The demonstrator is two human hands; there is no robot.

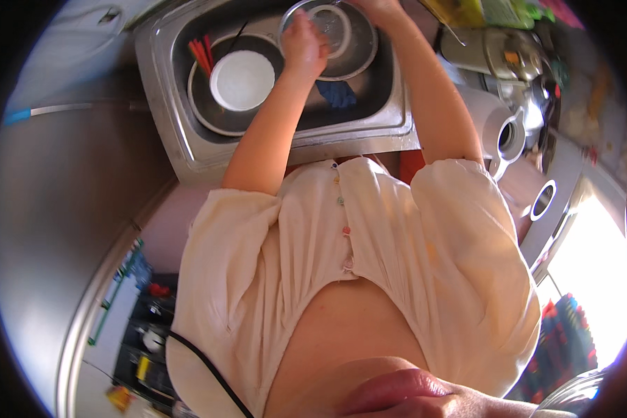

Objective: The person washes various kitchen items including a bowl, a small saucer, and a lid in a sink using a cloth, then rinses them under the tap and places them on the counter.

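Observation:
A round metal basin (pixel 363 60) is over the right part of a stainless steel sink (pixel 159 94), with a pale ring-shaped piece (pixel 346 34) showing inside it. My left hand (pixel 305 44) is blurred at the basin's left side, and its grip is unclear. At the basin's upper right rim is my right hand (pixel 379 10), closed on the edge and partly cut off by the frame. Left of them, a white bowl (pixel 242 81) sits in a larger metal bowl (pixel 201 112), beside red sticks (pixel 201 55) and a thin dark handle. A blue cloth or glove (pixel 337 94) lies below the basin.
A metal flask-like container (pixel 465 49) lies right of the sink, near a white appliance part with a round opening (pixel 509 137) and a pale cylinder (pixel 543 200). Plastic packaging (pixel 496 11) is at the upper right. A large smooth metallic surface (pixel 68 209) stands on the left.

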